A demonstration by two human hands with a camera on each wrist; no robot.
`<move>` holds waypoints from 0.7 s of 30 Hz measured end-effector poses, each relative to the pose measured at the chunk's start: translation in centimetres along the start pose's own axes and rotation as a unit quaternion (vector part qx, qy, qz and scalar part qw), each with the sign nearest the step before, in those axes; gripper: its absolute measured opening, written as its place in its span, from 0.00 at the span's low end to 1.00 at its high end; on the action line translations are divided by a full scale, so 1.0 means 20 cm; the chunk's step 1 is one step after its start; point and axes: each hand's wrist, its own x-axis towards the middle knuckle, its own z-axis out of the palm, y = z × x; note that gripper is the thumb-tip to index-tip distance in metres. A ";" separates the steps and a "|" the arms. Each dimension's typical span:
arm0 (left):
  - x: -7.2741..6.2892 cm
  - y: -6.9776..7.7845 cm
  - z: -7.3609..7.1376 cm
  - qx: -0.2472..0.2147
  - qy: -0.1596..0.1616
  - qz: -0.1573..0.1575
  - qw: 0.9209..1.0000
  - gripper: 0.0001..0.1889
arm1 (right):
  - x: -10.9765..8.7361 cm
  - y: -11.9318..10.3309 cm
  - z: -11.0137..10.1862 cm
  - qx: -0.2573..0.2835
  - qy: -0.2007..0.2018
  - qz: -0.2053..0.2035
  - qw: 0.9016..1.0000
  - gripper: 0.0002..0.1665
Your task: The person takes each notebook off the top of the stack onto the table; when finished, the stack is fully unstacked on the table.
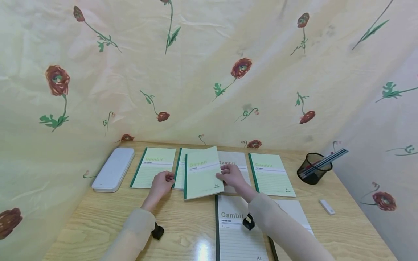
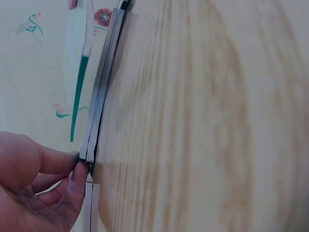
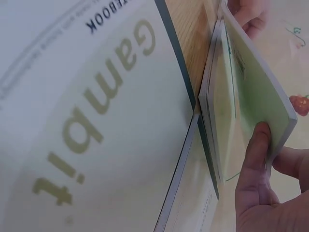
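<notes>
My right hand (image 1: 232, 175) pinches the right edge of a pale green Gambit notebook (image 1: 202, 177) with a dark green spine. That notebook is tilted, raised above the back row, with a gap beneath it in the right wrist view. Under its left side lies another green notebook (image 1: 180, 174), partly hidden. At this lower notebook's near spine corner is my left hand (image 1: 162, 183); in the left wrist view thumb and fingers (image 2: 81, 174) pinch the corner of the stacked notebooks (image 2: 99, 92). A greyish-white notebook (image 1: 241, 163) lies behind my right hand, partly covered.
Green notebooks lie at the left (image 1: 156, 163) and right (image 1: 272, 174) of the row. Two whitish notebooks, one nearer (image 1: 240, 235) and one under the right forearm (image 1: 294, 212), lie in front. A white box (image 1: 114, 168), mesh pen cup (image 1: 311, 175) and small white eraser-like block (image 1: 327, 207) flank them.
</notes>
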 end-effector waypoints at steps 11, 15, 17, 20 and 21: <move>0.00 0.01 0.00 0.000 0.000 -0.004 1.000 0.11 | -0.15 0.01 -0.03 0.030 -0.001 0.000 1.000 0.18; 0.00 0.00 0.00 0.000 0.000 -0.004 1.000 0.11 | -0.20 0.01 -0.02 0.042 0.002 0.000 0.999 0.19; 0.00 0.00 0.00 0.002 0.001 -0.001 1.000 0.11 | -0.23 0.01 -0.02 0.045 0.001 -0.001 0.999 0.19; 0.00 0.01 0.00 0.004 0.004 -0.002 1.000 0.11 | -0.28 0.01 -0.02 0.051 -0.003 -0.003 0.999 0.19; 0.00 0.01 0.00 0.005 0.005 0.000 1.000 0.11 | -0.30 0.01 -0.02 0.053 -0.005 -0.004 0.999 0.19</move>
